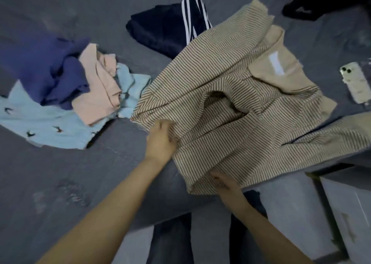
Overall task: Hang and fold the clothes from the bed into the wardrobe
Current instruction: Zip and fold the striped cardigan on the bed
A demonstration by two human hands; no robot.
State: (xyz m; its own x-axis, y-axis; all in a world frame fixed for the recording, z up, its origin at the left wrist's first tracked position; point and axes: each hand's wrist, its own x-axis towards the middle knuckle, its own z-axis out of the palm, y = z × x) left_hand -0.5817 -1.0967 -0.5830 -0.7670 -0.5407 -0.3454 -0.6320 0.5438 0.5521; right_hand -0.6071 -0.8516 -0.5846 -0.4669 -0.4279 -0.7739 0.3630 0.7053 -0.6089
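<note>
Both hands grasped the striped shirt [230, 95] on the bed [60, 183], left hand [160, 141] at nine o'clock, right hand [224, 185] at six, seemingly mid-fold; next, square its edges.

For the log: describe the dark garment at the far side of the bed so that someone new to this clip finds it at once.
Start from the grey bed and the beige striped shirt that both hands grip. Just beyond that shirt's far edge lies the navy garment, partly tucked under it. It alone has bold white stripes down one side; the crumpled pile to its left is purple, peach and pale blue.
</note>
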